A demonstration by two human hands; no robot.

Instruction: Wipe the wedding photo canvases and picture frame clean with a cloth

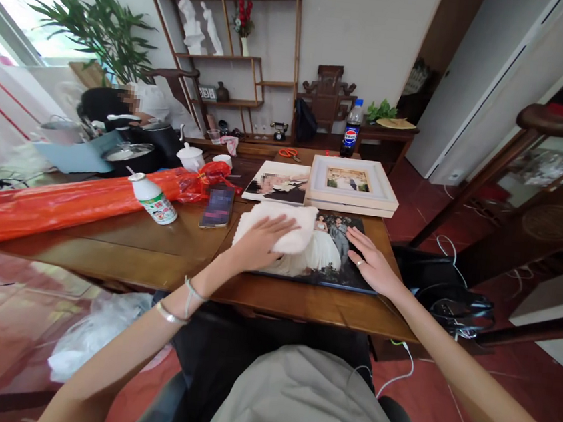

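Head view: a long brown wooden table (182, 247) carries everything in hand. Across its left side lies a long bundle wrapped in orange-red plastic (71, 199). Flat near the front edge, before the person, is a dark, glossy rectangular wedding-photo panel (327, 251); just behind it sit a white, thick-bordered picture frame (354, 186) and a pale-edged rectangular photo print (282, 181). A folded, fluffy white cloth (302, 230) covers the panel's upper left part. The left hand (261, 239) is open, pressed palm down on that cloth; the right hand (370, 257), also open and gripping nothing, rests at the panel's right side. I judge the wiping to be midway: the cloth is down on the panel, yet which parts are finished and which remain cannot be told. Smaller still are a white plastic bottle with a green label (156, 202), a dark rectangular phone (217, 207) and a thin ring (359, 263) on the right hand
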